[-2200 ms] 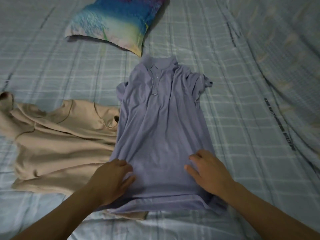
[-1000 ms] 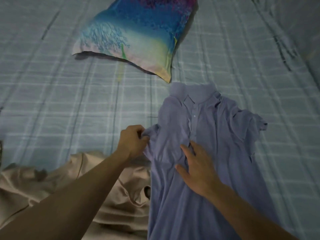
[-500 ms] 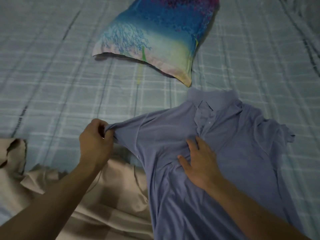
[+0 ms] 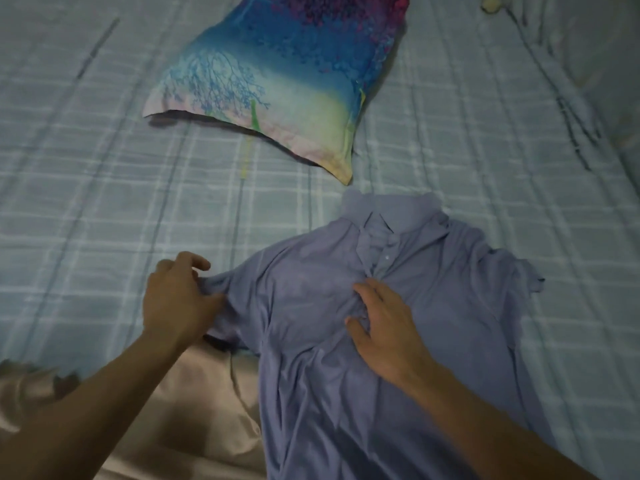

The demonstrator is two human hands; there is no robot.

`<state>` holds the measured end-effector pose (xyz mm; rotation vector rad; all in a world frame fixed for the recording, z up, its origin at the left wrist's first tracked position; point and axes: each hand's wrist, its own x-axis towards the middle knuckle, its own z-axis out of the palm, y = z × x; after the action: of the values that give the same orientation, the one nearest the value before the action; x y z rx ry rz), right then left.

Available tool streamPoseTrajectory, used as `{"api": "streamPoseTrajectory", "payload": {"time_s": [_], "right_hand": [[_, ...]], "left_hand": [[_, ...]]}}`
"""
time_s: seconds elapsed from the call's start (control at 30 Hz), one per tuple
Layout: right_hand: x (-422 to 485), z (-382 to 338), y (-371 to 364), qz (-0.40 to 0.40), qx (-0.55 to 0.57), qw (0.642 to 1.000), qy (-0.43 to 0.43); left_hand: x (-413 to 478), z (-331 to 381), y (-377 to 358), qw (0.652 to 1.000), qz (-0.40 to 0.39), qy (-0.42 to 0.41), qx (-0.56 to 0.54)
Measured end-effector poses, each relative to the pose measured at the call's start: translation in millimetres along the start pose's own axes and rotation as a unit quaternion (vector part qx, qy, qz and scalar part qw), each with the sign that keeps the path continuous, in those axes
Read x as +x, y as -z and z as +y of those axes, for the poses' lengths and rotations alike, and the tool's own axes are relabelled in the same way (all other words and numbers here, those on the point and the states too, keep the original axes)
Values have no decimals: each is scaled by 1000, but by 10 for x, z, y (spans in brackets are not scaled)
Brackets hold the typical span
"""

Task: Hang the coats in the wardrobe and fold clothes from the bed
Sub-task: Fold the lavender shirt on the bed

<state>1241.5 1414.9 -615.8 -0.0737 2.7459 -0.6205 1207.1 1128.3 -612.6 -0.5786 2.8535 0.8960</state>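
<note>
On the bed (image 4: 86, 202), open hands rest on a blue shirt (image 4: 443, 306).
Left hand (image 4: 180, 299) lies loose-fingered on its sleeve, right hand (image 4: 384, 327) flat on its chest; a beige top (image 4: 194, 410) lies alongside, a pillow (image 4: 284, 81) beyond the collar.

I see a lavender polo (image 4: 311, 393) lying face up on the checked bed (image 4: 86, 220), collar away from me and one placket button showing. The sleeve on my left is spread out; the other is bunched. A crumpled beige garment (image 4: 207, 427) touches its left side.
</note>
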Motion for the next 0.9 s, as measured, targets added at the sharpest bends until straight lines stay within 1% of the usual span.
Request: {"api": "streamPoseTrajectory", "payload": {"time_s": [0.03,0.07,0.13,0.23,0.4,0.47,0.53,0.63,0.7,0.77,0.83,0.9], "right_hand": [[-2,48,65,13,18,1000,10],[2,107,125,30,31,999,18],[36,254,243,63,35,997,18],[157,516,436,91,18,996,2],[482,870,726,132,26,991,-6],[610,947,780,134,39,990,-12],[745,1006,814,137,35,990,-13],[975,1107,894,153,-4,988,-26],[1123,1182,940,147,-19,988,-52],[1254,1270,960,132,-10,987,-95],[1349,1352,958,115,-26,986,-116],[1360,1402,946,114,-42,985,-121]], "left_hand": [[10,50,-17,999,11,-31,30],[23,123,-50,998,9,-53,35],[55,308,-159,995,-3,-94,21],[139,649,-360,989,-9,-150,8],[307,1231,-631,980,-29,-192,-36],[385,1397,-721,976,-46,-209,-31],[481,1507,-802,974,-71,-214,-6],[641,1608,-938,969,-118,-208,56],[735,1681,-1016,970,-157,-175,60],[822,1756,-1083,971,-184,-139,61],[871,1805,-1139,971,-178,-142,71],[849,1824,-1153,974,-151,-164,42]]}}
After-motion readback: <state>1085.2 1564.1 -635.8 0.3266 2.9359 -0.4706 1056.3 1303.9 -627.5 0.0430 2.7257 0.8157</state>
